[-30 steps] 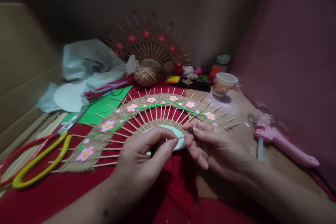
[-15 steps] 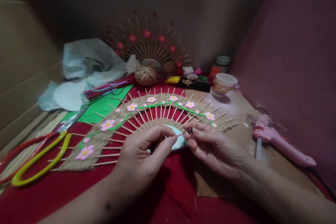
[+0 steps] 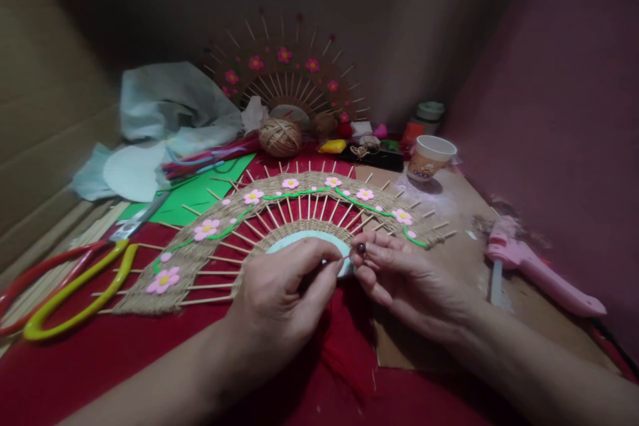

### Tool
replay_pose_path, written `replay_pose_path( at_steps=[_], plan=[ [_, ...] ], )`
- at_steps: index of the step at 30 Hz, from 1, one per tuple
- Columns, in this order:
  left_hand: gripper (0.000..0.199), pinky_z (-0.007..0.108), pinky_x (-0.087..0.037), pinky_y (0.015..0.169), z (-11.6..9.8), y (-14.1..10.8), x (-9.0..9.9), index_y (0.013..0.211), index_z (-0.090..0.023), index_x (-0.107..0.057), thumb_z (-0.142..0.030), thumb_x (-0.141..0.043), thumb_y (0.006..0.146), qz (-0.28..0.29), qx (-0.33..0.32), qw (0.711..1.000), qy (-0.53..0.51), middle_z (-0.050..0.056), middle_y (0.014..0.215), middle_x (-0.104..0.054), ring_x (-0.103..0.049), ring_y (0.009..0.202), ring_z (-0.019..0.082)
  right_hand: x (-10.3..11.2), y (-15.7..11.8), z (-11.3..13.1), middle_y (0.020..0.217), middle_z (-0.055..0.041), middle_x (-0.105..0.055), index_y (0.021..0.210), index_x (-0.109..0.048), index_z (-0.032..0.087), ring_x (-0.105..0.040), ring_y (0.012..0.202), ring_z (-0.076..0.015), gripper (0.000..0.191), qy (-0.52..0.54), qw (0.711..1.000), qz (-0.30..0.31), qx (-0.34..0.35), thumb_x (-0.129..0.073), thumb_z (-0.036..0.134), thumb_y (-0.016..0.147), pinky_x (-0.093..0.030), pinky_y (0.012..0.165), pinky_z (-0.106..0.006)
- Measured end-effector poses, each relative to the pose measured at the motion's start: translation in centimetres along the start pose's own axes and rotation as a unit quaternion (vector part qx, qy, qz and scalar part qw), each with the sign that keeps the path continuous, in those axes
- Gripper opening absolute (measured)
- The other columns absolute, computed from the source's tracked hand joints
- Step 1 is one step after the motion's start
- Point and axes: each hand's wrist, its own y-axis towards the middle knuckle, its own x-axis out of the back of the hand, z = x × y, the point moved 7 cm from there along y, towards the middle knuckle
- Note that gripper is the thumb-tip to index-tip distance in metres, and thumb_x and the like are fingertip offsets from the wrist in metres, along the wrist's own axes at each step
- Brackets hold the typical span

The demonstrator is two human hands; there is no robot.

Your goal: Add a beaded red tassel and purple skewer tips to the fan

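Note:
A small dark red bead [image 3: 361, 249] is pinched between the thumb and fingertips of my right hand [image 3: 399, 273]. My left hand [image 3: 287, 289] closes its thumb and forefinger on a thin red thread [image 3: 347, 257] that runs to the bead. Loose red thread seems to hang below, dim against the red cloth. Behind both hands lies a woven twine fan [image 3: 210, 219] with stick ribs, pink flowers and a green vine line. Its pale blue half-round base [image 3: 299, 239] is partly hidden by my left hand.
Red-and-yellow-handled scissors [image 3: 120, 233] lie left on green paper [image 3: 184, 203]. A pink glue gun [image 3: 539, 266] and a paper cup [image 3: 430, 158] stand right on cardboard [image 3: 414, 339]. A twine ball [image 3: 279, 137] and a second fan [image 3: 284, 73] are at the back.
My left fingertips have come nearer to the bead, so less thread shows between my hands. The whole view has shifted slightly.

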Motion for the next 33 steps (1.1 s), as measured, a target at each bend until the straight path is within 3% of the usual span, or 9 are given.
replay_pose_path(
  at_steps=[33],
  plan=[
    [0.009,0.015,-0.042,0.059,0.09,-0.12,-0.45,0.081,-0.015,-0.061,-0.009,-0.055,0.083,0.007,-0.033,0.999,0.008,-0.003,0.069,-0.061,-0.055,0.061,0.005,0.09,-0.23,-0.14,0.067,-0.0017,-0.060,0.084,-0.063,0.014,-0.048,0.049,-0.0055,0.013,-0.061,0.998,-0.028,0.001,-0.069,0.020,0.074,-0.037,0.040,-0.013]
  ],
)
